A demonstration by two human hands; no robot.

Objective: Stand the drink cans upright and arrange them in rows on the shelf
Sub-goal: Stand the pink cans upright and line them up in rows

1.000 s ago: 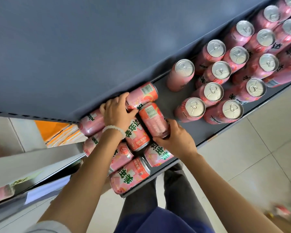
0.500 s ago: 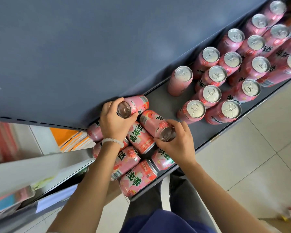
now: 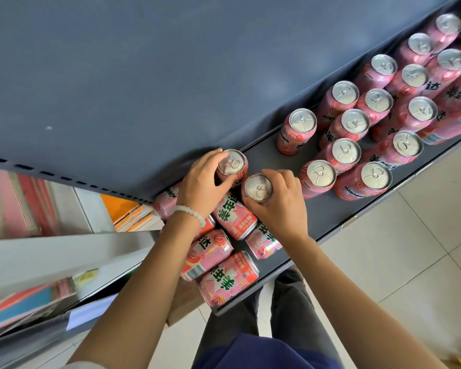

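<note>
My left hand grips a pink drink can, held upright with its silver top facing me, near the back of the grey shelf. My right hand grips a second pink can, also top up, just in front of the first. Below my hands several pink cans lie on their sides, among them one between my wrists and one at the shelf's front edge. To the right, several upright cans stand in rows.
The upper shelf board overhangs the back of the shelf, close above my left hand. Bare shelf floor lies between my hands and the nearest standing can. Tiled floor is at the right; a neighbouring shelf with packets is at the left.
Both hands have turned their cans from lying on their sides to upright, tops now facing me. The cans have shifted slightly right and away from the pile.
</note>
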